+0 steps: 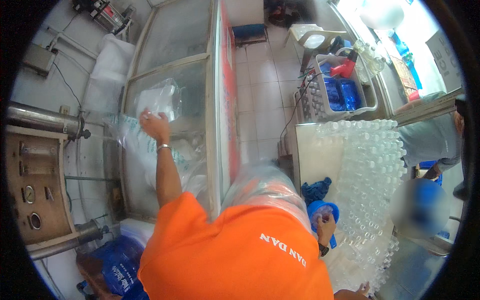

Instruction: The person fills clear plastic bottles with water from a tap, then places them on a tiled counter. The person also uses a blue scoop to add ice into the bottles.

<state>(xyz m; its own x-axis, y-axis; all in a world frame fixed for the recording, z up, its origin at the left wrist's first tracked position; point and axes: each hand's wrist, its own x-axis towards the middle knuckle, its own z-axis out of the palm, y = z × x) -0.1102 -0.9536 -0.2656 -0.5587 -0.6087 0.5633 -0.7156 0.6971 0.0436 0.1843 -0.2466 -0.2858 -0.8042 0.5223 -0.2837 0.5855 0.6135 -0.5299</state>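
My left hand (153,125) reaches over the glass top of a chest freezer (168,67), at the near edge of a clear plastic pack of white items (157,99). Whether its fingers grip the pack cannot be made out. Under that forearm lies a clear plastic bag with green print (144,148). My right hand (326,227) dips into a blue plastic dipper (322,206) holding small translucent pieces, perhaps bottle caps; its fingertips are partly hidden. Beside the dipper lies a crumpled dark blue cloth (317,190). Many clear capped plastic bottles (367,168) crowd the table (313,150).
A white crate (371,90) holds blue containers and a red heat gun (345,67), its cord hanging down. Another person's hand (362,290) is near the bottles; a grey-shirted person (431,138) is beyond the table. Blue water jugs (120,266) sit lower left.
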